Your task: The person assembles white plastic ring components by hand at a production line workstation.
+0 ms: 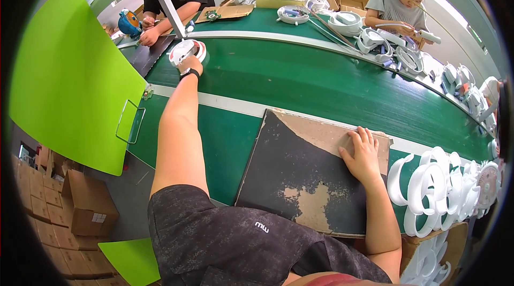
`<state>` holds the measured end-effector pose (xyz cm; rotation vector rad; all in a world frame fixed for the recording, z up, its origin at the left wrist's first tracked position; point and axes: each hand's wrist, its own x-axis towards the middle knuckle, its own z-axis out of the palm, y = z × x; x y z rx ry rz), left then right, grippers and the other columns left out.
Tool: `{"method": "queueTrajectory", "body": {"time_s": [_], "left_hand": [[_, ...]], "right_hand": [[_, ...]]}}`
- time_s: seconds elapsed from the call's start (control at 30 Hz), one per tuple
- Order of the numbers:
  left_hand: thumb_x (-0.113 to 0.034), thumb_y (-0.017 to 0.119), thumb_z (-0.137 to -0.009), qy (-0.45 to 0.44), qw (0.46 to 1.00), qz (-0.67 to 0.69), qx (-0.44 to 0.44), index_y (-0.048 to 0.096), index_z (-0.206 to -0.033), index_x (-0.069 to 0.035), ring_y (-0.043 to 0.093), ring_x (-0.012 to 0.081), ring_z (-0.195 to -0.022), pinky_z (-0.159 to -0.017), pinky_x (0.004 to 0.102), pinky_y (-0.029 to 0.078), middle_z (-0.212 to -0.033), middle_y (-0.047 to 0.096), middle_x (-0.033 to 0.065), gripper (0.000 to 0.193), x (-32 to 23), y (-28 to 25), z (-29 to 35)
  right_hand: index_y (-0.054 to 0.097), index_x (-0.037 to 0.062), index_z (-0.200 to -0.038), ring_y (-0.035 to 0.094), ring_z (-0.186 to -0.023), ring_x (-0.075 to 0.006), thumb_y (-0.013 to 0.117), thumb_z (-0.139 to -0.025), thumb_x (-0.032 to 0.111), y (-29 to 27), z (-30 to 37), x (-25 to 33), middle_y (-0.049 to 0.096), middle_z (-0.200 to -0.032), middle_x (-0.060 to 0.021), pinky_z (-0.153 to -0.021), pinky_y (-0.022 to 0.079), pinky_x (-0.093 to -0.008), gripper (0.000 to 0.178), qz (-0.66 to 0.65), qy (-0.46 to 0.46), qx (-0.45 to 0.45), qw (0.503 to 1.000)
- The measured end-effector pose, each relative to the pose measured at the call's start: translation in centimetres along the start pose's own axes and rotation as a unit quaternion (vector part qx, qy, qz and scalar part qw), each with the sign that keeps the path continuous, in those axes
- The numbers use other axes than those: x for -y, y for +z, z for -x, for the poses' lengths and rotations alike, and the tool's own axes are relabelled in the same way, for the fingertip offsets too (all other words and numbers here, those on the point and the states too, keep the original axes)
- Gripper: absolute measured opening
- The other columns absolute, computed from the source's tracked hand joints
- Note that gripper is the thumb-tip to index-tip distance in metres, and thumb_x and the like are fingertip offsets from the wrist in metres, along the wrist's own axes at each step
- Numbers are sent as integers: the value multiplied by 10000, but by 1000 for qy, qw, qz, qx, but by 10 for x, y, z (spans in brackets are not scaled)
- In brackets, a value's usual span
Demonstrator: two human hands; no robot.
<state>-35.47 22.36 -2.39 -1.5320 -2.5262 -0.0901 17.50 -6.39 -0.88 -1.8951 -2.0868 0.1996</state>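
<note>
My left arm stretches far across the green conveyor belt. At its end my left hand (pixel 190 65) grips a white round plastic part (pixel 184 49) with a reddish ring, close to the belt's far rail; some of the fingers are hidden behind the hand. My right hand (pixel 362 153) lies flat with fingers spread on a worn black board (pixel 286 165), over a patch where the dark surface has peeled to brown. Just right of that board stand several white curved plastic rings (pixel 423 189), stacked in rows.
A lime-green panel (pixel 69 77) with a wire handle rises on the left, above stacked cardboard boxes (pixel 88 203). Beyond the green belt (pixel 267 74), two people work at a bench with white ring-shaped parts (pixel 345 23). A metal post (pixel 167 5) stands near my left hand.
</note>
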Motion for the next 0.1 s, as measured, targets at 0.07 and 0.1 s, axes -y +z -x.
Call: {"method": "queueTrajectory", "body": {"time_s": [0.07, 0.1], "left_hand": [[-191, 472, -856, 24, 1000, 1, -5, 657, -1054, -95, 592, 304, -1069, -929, 443, 442, -1118, 632, 141, 288, -26, -5, 18], [-201, 498, -849, 37, 999, 22, 8, 649, -1088, -132, 576, 318, -1095, -930, 463, 439, -1144, 617, 157, 291, -18, -4, 14]], "right_hand": [[505, 69, -1213, 279, -1320, -394, 633, -792, 321, 1, 3, -6, 388, -1363, -216, -1046, 191, -605, 507, 3, 16, 7, 1000], [505, 69, -1213, 279, -1320, -394, 633, -792, 321, 1, 4, -3, 388, -1363, -216, -1046, 191, -605, 507, -1, 8, 9, 1000]]}}
